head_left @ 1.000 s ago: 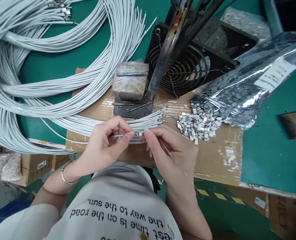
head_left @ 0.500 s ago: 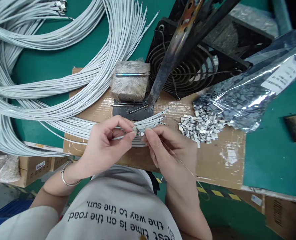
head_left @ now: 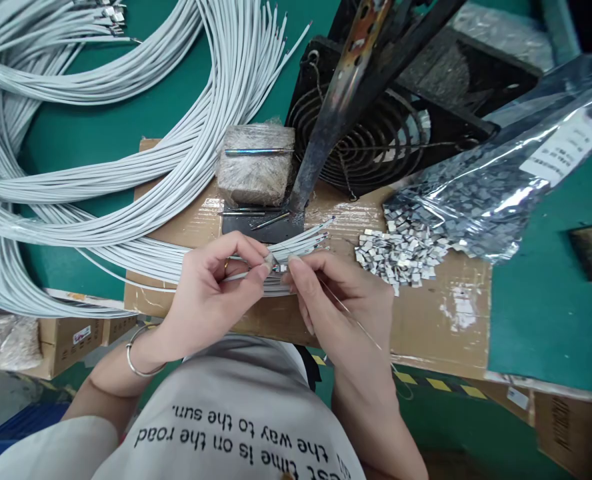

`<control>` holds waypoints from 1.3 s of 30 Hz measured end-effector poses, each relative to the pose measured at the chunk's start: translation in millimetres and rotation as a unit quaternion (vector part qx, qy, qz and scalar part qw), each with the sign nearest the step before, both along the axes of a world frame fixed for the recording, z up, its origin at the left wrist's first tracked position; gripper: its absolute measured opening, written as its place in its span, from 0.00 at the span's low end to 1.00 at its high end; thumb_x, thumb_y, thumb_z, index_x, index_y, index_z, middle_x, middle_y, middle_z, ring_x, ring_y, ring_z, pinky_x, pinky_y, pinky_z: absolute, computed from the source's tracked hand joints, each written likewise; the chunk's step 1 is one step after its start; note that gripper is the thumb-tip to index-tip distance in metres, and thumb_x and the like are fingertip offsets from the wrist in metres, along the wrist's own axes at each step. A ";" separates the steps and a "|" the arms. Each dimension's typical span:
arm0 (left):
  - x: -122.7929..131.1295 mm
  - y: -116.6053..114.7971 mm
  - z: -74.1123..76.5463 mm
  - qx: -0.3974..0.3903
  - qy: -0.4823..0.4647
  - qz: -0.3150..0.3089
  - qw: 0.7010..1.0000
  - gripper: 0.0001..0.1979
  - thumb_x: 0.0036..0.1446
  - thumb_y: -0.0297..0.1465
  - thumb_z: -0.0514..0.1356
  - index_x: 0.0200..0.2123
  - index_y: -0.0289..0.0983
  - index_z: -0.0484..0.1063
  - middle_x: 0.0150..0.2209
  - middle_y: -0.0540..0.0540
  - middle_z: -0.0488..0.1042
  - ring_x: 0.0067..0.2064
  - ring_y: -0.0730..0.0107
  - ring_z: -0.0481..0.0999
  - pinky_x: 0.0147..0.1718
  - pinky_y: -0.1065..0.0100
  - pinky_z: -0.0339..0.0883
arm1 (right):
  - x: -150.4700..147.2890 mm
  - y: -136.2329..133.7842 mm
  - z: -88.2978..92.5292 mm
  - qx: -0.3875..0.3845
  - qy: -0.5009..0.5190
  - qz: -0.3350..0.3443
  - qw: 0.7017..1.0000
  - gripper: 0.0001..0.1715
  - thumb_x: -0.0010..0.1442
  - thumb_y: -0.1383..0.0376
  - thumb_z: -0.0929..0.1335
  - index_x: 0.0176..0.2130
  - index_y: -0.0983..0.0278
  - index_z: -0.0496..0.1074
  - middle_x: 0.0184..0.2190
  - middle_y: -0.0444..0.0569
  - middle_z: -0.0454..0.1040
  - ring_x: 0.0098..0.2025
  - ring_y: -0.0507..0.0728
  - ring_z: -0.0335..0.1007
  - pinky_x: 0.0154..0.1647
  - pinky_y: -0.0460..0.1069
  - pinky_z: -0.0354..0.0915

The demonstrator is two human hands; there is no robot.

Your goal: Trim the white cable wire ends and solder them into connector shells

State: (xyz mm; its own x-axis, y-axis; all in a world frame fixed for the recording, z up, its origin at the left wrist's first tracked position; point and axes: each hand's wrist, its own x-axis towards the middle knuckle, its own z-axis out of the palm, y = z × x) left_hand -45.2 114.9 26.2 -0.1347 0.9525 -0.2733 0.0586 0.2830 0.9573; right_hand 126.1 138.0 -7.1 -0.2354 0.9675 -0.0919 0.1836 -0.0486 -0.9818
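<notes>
My left hand pinches the end of a white cable between thumb and forefinger. A small shiny metal piece shows at the cable's tip, between my two hands. My right hand is closed with thumb and forefinger pressed together just right of that tip. A thin wire runs out of its grip and trails down past the wrist; the fingertips hide its near end. Behind my hands lies a bundle of white cables, its ends pointing right.
A pile of small metal tabs spills from a clear bag at right. A wrapped block with metal rods stands behind my hands, beside a black fan and a slanted metal bar. Coiled white cables fill the left.
Both hands hold nearly the same pose at the cable tip. The view has shifted slightly, so the things on the table appear a little farther left.
</notes>
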 end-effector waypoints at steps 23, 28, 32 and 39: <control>4.9 11.0 -3.8 -0.002 0.005 0.030 1.000 0.09 0.61 0.28 0.68 0.28 0.38 0.73 0.36 0.46 0.79 0.31 0.72 0.72 0.23 0.72 0.61 | 9.2 -18.3 5.8 0.042 0.012 -0.039 0.998 0.22 0.74 0.66 0.67 0.64 0.52 0.71 0.37 0.46 0.83 0.29 0.55 0.76 0.31 0.52 0.75; 5.0 12.4 -4.6 0.009 -0.002 0.031 0.999 0.08 0.61 0.26 0.67 0.29 0.38 0.74 0.35 0.46 0.79 0.32 0.71 0.72 0.24 0.71 0.61 | 9.1 -14.6 5.2 0.056 0.027 -0.007 0.998 0.14 0.75 0.67 0.66 0.53 0.55 0.79 0.40 0.46 0.82 0.32 0.53 0.75 0.34 0.51 0.74; 5.8 12.8 -4.3 0.017 -0.004 0.037 0.999 0.08 0.61 0.25 0.67 0.29 0.38 0.75 0.35 0.46 0.79 0.32 0.71 0.72 0.24 0.71 0.61 | 7.7 -11.7 4.0 0.055 0.027 -0.018 0.998 0.12 0.74 0.68 0.68 0.49 0.55 0.81 0.40 0.45 0.81 0.32 0.52 0.75 0.32 0.49 0.72; 5.9 11.5 -5.6 0.006 -0.010 0.038 0.999 0.08 0.63 0.27 0.67 0.30 0.38 0.75 0.36 0.46 0.80 0.30 0.73 0.71 0.23 0.71 0.60 | 3.9 -11.2 -0.7 0.068 -0.027 -0.072 0.995 0.10 0.70 0.68 0.72 0.50 0.57 0.79 0.39 0.45 0.80 0.33 0.53 0.75 0.33 0.50 0.74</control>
State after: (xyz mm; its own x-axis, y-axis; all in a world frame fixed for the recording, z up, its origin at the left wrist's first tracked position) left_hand -39.3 126.3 20.6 -0.2008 0.9429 -0.2659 0.0193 0.2752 0.9612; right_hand 129.9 126.8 -7.8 -0.0927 0.9951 0.0339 0.2366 0.0551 -0.9700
